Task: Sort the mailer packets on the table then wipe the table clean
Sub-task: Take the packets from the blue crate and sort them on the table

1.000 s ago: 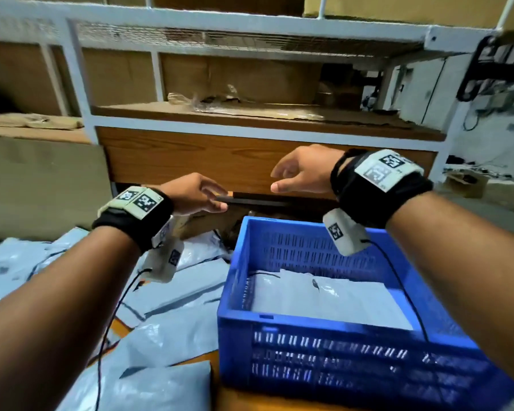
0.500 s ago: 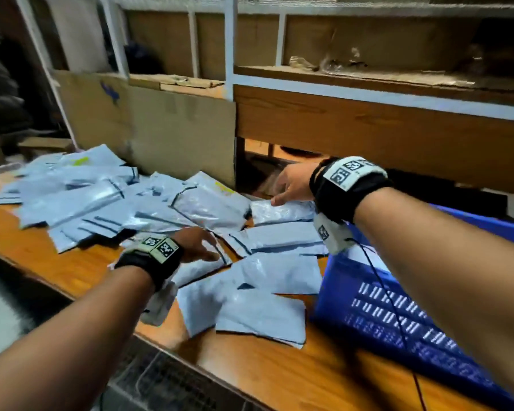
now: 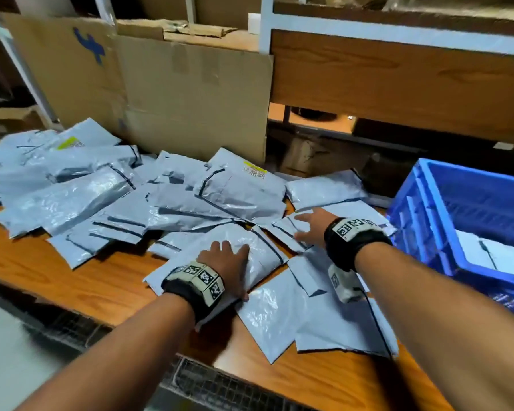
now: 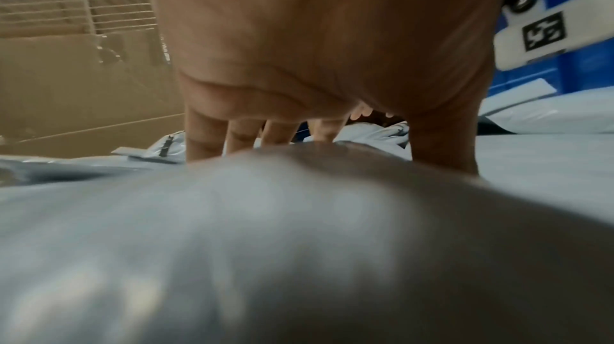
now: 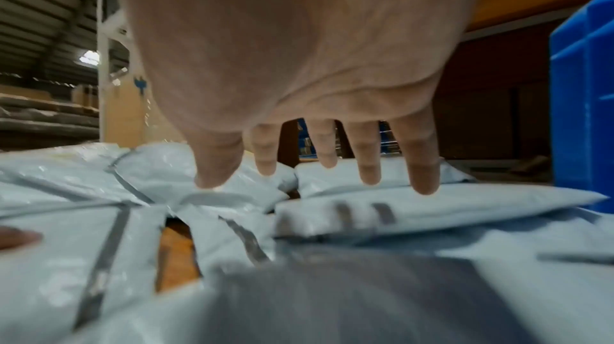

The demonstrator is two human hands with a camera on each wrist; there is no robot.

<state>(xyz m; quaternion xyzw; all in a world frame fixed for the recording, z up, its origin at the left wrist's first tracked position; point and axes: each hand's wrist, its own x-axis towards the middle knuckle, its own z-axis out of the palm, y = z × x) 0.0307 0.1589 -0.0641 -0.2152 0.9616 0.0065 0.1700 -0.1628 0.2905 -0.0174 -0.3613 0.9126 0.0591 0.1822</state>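
Several grey mailer packets (image 3: pixel 166 200) lie heaped on the wooden table (image 3: pixel 95 277). My left hand (image 3: pixel 235 268) rests palm-down on a puffy packet (image 3: pixel 261 253) at the pile's near edge. In the left wrist view this hand (image 4: pixel 332 137) has its fingers spread over the packet's bulge (image 4: pixel 232 218), with the thumb down its right side. My right hand (image 3: pixel 306 226) reaches over a flat packet (image 3: pixel 282 226) with straight, spread fingers. The right wrist view shows its fingertips (image 5: pixel 425 181) just at the packets (image 5: pixel 432 202); contact is unclear.
A blue slotted crate (image 3: pixel 422 221) stands at the right with white packets (image 3: pixel 487 250) inside. Cardboard sheets (image 3: pixel 190 99) lean behind the pile. A wooden shelf board (image 3: pixel 398 84) runs across the back right. The table's front edge (image 3: pixel 250 369) lies close below my forearms.
Both hands have left the crate and come down to the pile on the left. The left hand now lies on the puffy packet; the right has lowered over a flat one.
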